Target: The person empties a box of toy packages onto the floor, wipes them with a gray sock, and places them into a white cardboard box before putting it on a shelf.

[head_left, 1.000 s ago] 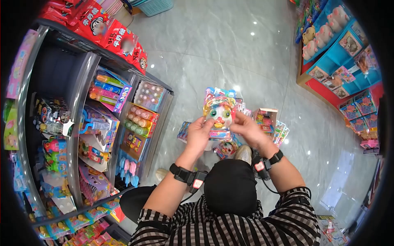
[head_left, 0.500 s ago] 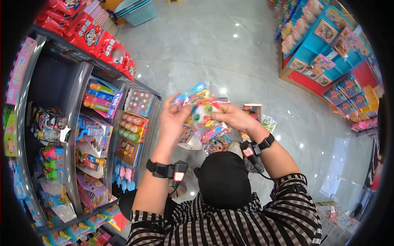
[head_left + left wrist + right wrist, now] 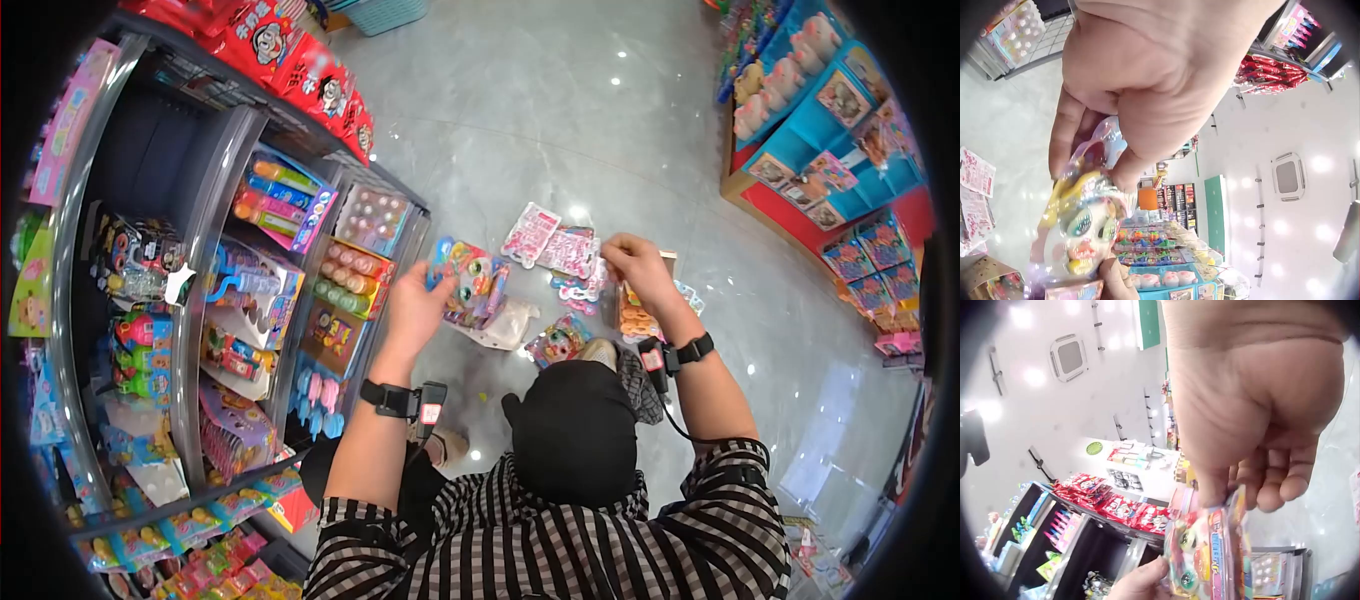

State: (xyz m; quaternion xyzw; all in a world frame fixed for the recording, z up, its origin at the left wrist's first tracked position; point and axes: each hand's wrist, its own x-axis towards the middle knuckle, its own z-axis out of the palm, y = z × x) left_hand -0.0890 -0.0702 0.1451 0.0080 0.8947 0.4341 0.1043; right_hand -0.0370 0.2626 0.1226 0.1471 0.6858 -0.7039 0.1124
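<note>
My left hand (image 3: 415, 312) grips a blister-packed toy (image 3: 468, 283) beside the shelf (image 3: 215, 190); my right hand (image 3: 633, 268), apart, curls empty above floor packets (image 3: 570, 250).

no legible text on packs or shelves

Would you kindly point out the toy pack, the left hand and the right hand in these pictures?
toy pack (image 3: 468, 283), head view, on its clear front.
left hand (image 3: 415, 312), head view, on the back of the hand.
right hand (image 3: 636, 265), head view, on the back of the hand.
</note>
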